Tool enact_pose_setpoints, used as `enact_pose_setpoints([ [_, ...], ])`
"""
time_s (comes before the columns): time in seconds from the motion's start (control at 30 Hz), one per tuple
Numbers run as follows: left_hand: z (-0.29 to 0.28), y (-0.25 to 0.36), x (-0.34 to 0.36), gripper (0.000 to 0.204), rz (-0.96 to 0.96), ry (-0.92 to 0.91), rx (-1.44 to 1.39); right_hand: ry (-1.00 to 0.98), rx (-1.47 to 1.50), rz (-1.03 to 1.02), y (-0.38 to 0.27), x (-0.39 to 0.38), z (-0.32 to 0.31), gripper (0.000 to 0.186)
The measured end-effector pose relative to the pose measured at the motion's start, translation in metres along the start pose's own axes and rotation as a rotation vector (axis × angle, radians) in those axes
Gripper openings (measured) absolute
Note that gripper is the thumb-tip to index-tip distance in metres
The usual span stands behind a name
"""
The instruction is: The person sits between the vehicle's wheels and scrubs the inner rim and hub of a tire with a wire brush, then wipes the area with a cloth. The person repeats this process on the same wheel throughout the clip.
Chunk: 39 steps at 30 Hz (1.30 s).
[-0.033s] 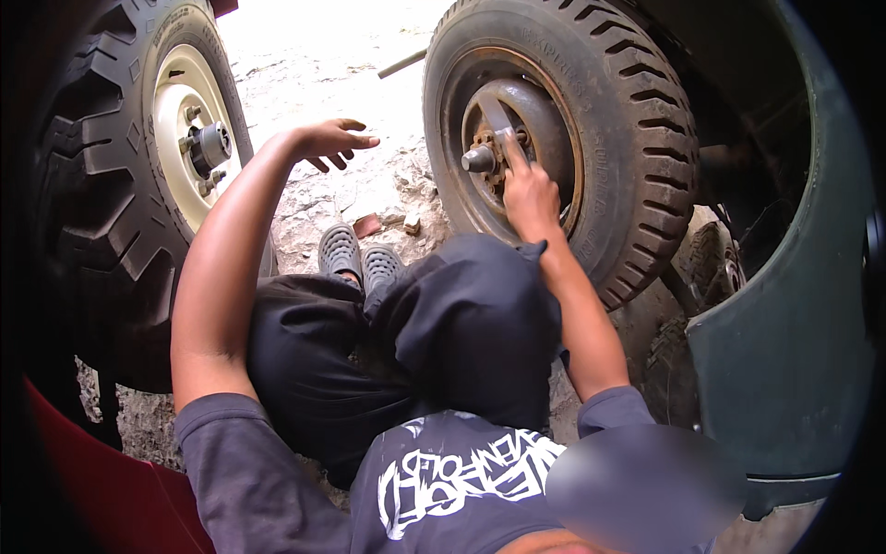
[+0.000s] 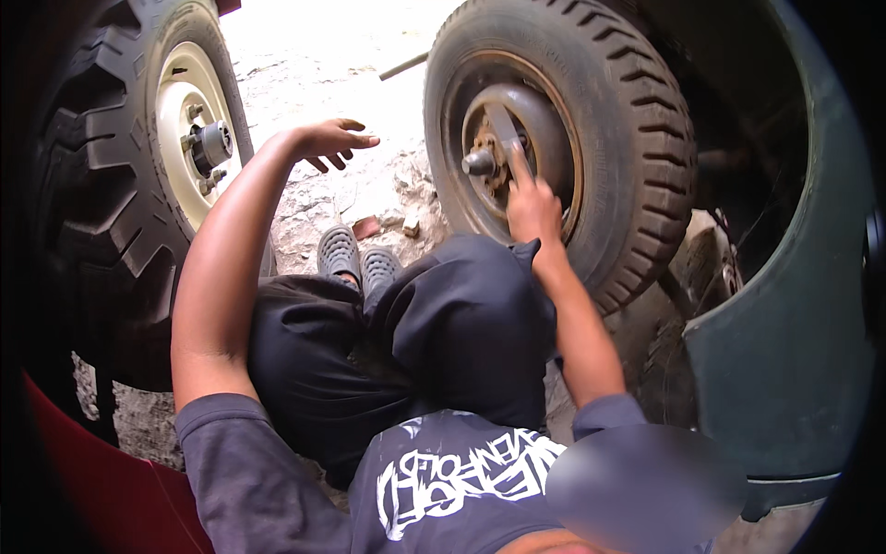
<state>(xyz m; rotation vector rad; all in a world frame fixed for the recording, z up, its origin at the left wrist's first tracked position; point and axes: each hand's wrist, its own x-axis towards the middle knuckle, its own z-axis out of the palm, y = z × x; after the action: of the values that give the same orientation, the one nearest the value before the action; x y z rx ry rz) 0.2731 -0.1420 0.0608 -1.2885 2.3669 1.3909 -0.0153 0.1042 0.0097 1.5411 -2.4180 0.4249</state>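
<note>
My right hand (image 2: 535, 210) grips a flat metal blade (image 2: 504, 126), like a scraper, with the index finger stretched along it. The blade lies over the rusty hub face (image 2: 535, 109) of the right wheel, just beside its protruding grey hub cap (image 2: 478, 163); whether it touches the metal, I cannot tell. My left hand (image 2: 334, 141) hangs loose in the air between the two wheels, fingers apart and holding nothing. Its arm passes in front of the left wheel, which has a cream rim (image 2: 166, 120). The blade's grip is hidden in my right fist.
The right tyre (image 2: 637, 138) stands upright next to a dark green body panel (image 2: 775, 369). A chunky tyre (image 2: 101, 185) rises at my left, with a red panel (image 2: 120, 494) nearer. Beyond my grey clogs (image 2: 340, 249) lie rubble pieces (image 2: 366, 227) and a bar (image 2: 403, 66) on rough ground.
My right hand and the blade have shifted slightly downward and nearer to me over the hub. My left hand has stayed in place.
</note>
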Motion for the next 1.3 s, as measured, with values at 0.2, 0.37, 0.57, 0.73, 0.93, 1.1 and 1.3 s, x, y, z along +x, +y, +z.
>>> enact_pose_setpoints([
  [0.2, -0.013, 0.001, -0.011, 0.099, -0.012, 0.066, 0.035, -0.013, 0.025, 0.068, 0.010, -0.024, -0.007, 0.080],
  [0.37, -0.018, -0.005, -0.007, 0.091, -0.010, 0.024, 0.009, -0.107, -0.136, 0.032, -0.014, 0.037, -0.019, 0.063],
  [0.57, -0.019, -0.014, -0.019, 0.090, -0.030, 0.048, -0.037, -0.071, -0.061, 0.099, 0.000, -0.041, -0.023, 0.074],
  [0.73, -0.020, -0.017, -0.019, 0.090, -0.053, 0.046, -0.041, -0.121, -0.043, 0.117, -0.007, -0.024, -0.031, 0.066],
  [0.93, -0.027, -0.029, -0.020, 0.093, -0.081, 0.045, -0.046, -0.129, -0.113, 0.046, -0.014, 0.028, -0.024, 0.064],
  [1.1, -0.034, -0.043, -0.018, 0.094, -0.163, 0.089, 0.015, -0.158, -0.077, 0.105, -0.004, -0.021, -0.030, 0.065],
  [1.3, -0.021, -0.034, -0.015, 0.091, -0.166, 0.085, 0.103, -0.180, -0.080, 0.114, -0.010, -0.014, -0.042, 0.064],
])
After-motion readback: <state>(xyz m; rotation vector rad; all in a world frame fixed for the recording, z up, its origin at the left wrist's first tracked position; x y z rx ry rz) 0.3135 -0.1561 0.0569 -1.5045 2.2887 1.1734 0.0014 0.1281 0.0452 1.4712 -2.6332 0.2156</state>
